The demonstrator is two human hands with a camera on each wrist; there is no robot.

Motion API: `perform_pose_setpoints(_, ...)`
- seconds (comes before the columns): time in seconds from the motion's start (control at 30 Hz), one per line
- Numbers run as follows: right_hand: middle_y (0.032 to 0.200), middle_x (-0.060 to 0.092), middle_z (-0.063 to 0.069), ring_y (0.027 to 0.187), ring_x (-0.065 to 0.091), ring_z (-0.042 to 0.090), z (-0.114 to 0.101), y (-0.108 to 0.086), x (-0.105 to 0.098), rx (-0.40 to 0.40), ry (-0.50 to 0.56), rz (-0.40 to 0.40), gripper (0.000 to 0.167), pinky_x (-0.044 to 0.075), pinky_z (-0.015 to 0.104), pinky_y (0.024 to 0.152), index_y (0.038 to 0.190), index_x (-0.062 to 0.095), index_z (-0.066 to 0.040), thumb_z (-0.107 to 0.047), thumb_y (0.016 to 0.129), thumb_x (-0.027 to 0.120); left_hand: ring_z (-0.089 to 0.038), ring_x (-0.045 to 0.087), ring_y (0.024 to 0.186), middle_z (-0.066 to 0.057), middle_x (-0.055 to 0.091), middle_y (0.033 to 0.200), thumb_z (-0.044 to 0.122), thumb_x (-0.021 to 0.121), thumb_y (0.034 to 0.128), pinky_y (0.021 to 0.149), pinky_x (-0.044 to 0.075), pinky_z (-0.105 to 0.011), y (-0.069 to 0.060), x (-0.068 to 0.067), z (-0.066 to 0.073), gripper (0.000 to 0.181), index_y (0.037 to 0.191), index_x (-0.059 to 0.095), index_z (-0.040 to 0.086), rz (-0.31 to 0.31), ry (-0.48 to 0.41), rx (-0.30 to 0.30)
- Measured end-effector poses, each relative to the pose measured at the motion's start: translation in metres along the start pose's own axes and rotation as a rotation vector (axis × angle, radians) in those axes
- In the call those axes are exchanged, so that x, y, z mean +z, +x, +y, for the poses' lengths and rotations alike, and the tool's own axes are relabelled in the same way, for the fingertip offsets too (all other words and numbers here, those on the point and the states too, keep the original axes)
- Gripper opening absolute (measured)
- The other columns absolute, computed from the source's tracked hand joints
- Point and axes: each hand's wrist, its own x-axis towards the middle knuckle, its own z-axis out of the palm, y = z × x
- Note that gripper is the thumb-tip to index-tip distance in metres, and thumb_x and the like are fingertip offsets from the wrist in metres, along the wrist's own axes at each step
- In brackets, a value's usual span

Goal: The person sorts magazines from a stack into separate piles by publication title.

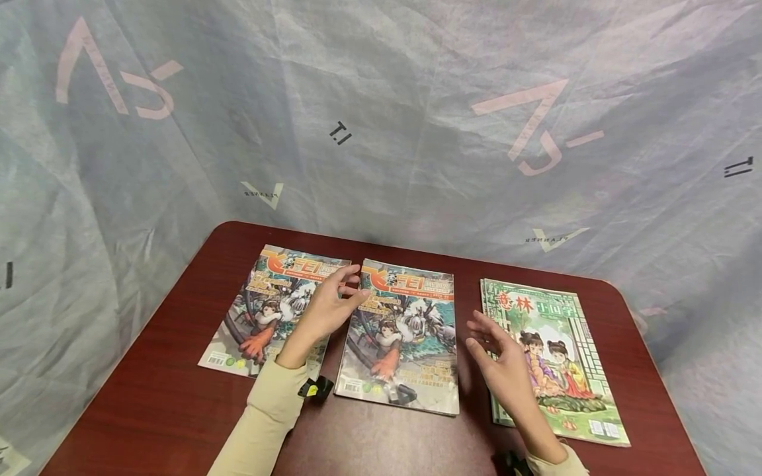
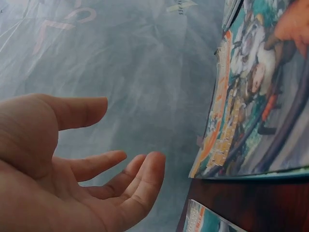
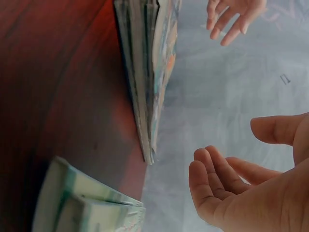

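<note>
Three magazine piles lie on the dark red table. My left hand (image 1: 331,308), relaxed and slightly bent, is over the gap between the left magazine (image 1: 253,327) and the middle magazine (image 1: 428,344), holding nothing. In the left wrist view, the hand (image 2: 91,169) has its thumb apart from the fingers, beside a magazine (image 2: 251,96). My right hand (image 1: 505,365) hovers at the left edge of the green magazine (image 1: 577,330), fingers loosely bent and empty. The right wrist view shows that hand (image 3: 241,179) beside the middle pile's stacked edges (image 3: 140,72).
The table (image 1: 149,390) has rounded back corners. Grey printed cloth (image 1: 387,132) hangs behind it and along both sides. Dark wrist straps show at both cuffs.
</note>
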Motion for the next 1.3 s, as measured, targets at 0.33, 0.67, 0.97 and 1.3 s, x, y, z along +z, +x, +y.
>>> perform_pose_setpoints(0.33, 0.134, 0.073, 0.027, 0.119, 0.072, 0.034, 0.006, 0.000, 0.009, 0.111, 0.026, -0.061, 0.056, 0.055, 0.014, 0.097, 0.156, 0.057, 0.008, 0.009, 0.102, 0.072, -0.041, 0.069, 0.118, -0.027, 0.064, 0.138, 0.016, 0.071, 0.1103, 0.096, 0.060, -0.054, 0.005, 0.003, -0.013, 0.063, 0.164, 0.047, -0.006, 0.006, 0.124, -0.068)
perform_pose_setpoints(0.67, 0.127, 0.074, 0.023, 0.105, 0.070, 0.015, 0.015, 0.000, 0.013, 0.154, -0.004, -0.079, 0.057, 0.059, 0.020, 0.091, 0.155, 0.057, 0.009, 0.007, 0.101, 0.075, -0.038, 0.070, 0.115, -0.028, 0.064, 0.140, 0.013, 0.072, 0.1085, 0.091, 0.061, -0.050, 0.005, 0.010, -0.018, 0.064, 0.163, 0.046, -0.010, -0.037, 0.170, -0.184)
perform_pose_setpoints(0.97, 0.130, 0.072, 0.023, 0.108, 0.072, 0.027, 0.018, 0.001, 0.011, 0.215, -0.064, -0.194, 0.065, 0.060, 0.027, 0.089, 0.159, 0.051, 0.012, -0.002, 0.102, 0.079, -0.034, 0.068, 0.110, -0.028, 0.062, 0.137, 0.013, 0.073, 0.1073, 0.098, 0.058, -0.051, 0.004, 0.014, -0.021, 0.064, 0.159, 0.048, -0.014, -0.060, 0.229, -0.193)
perform_pose_setpoints(1.3, 0.133, 0.068, 0.027, 0.104, 0.070, 0.026, 0.021, 0.002, 0.011, 0.271, -0.085, -0.292, 0.073, 0.059, 0.027, 0.081, 0.159, 0.044, 0.018, -0.007, 0.101, 0.081, -0.037, 0.068, 0.114, -0.029, 0.061, 0.137, 0.014, 0.075, 0.1066, 0.101, 0.058, -0.055, 0.002, 0.018, -0.021, 0.062, 0.157, 0.051, -0.015, -0.066, 0.266, -0.196)
